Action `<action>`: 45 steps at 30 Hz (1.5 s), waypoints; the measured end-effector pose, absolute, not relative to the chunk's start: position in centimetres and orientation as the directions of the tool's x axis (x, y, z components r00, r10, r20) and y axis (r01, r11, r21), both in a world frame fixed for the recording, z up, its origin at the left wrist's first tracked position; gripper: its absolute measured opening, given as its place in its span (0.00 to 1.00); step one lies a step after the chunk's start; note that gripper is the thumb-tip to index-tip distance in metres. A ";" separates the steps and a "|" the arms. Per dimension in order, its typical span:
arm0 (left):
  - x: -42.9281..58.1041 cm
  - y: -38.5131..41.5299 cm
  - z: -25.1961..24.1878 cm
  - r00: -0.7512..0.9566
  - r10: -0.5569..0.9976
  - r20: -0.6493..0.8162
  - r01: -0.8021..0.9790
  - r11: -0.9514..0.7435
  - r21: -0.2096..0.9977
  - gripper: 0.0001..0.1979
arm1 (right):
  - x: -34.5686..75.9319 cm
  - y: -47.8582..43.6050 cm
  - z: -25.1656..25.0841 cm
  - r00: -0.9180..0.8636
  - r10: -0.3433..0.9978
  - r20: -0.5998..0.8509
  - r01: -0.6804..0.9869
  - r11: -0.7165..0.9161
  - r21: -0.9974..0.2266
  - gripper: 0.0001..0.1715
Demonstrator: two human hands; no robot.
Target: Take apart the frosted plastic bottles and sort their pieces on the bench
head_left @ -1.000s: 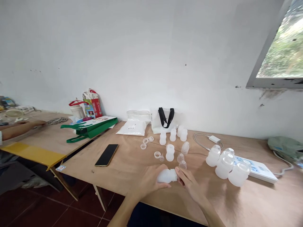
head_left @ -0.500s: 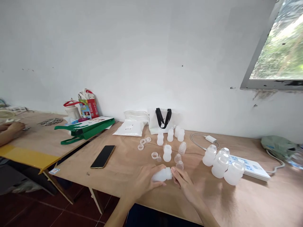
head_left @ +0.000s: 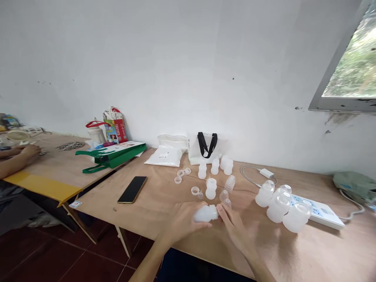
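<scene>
My left hand (head_left: 186, 219) is wrapped round a frosted white baby bottle (head_left: 204, 214), tilted on its side with its collar end to the right. At that end the fingers of my right hand (head_left: 230, 219) are pressed together against the bottle's top; they hide the tip. Just beyond my hands stand an open bottle (head_left: 211, 188), a loose ring collar (head_left: 195, 190) and a small clear nipple (head_left: 200, 194). Several clear domed caps, one of them a cap (head_left: 224, 195), lie near my right fingers.
Further back are several bottles (head_left: 202, 170), more ring collars (head_left: 178, 179), a white plastic package (head_left: 166, 156) and a bag with black handles (head_left: 207, 147). Capped bottles (head_left: 296, 217) stand by a power strip (head_left: 320, 211) at right. A phone (head_left: 132, 190) lies left; another person's hand (head_left: 31, 150) is further left.
The view has swung slightly left, so everything sits further right in the picture. Both hands keep hold of the bottle, with the right fingers still at its collar end.
</scene>
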State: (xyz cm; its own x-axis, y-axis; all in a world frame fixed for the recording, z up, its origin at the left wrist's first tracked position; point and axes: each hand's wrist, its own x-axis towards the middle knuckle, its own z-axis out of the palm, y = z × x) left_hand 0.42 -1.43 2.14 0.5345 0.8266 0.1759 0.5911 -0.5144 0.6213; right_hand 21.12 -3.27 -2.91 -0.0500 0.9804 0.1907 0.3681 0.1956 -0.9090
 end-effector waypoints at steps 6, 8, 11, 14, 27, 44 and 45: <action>0.7 -1.3 2.6 0.631 0.770 0.097 0.395 -0.426 0.814 0.24 | 22.4 -4.0 -2.5 -0.227 0.933 0.279 0.313 0.341 -0.886 0.23; 0.7 -1.3 2.6 0.635 0.765 0.103 0.401 -0.441 0.803 0.25 | 22.2 -3.9 -2.3 -0.229 0.939 0.257 0.279 0.316 -0.907 0.22; 1.1 -1.4 2.1 0.577 0.796 0.183 0.506 -0.525 0.685 0.24 | 21.9 -3.5 -2.3 -0.199 0.966 0.164 0.210 0.206 -0.956 0.23; 1.8 -1.4 1.0 0.505 0.812 0.293 0.608 -0.575 0.547 0.25 | 21.8 -3.2 -2.3 -0.127 0.986 0.108 0.108 0.122 -0.987 0.26; 3.7 -2.1 0.5 0.513 0.817 0.263 0.389 -0.495 0.777 0.24 | 22.3 -3.6 -0.8 -0.076 0.987 0.143 0.040 0.146 -0.988 0.29; 3.5 -2.1 0.9 0.503 0.833 0.228 0.354 -0.439 0.826 0.25 | 21.6 -3.1 -1.9 -0.089 0.983 0.164 0.004 0.165 -0.986 0.30; 3.3 -2.2 1.2 0.528 0.823 0.210 0.338 -0.430 0.837 0.24 | 21.7 -3.2 -1.8 -0.111 0.979 0.171 0.017 0.173 -0.985 0.29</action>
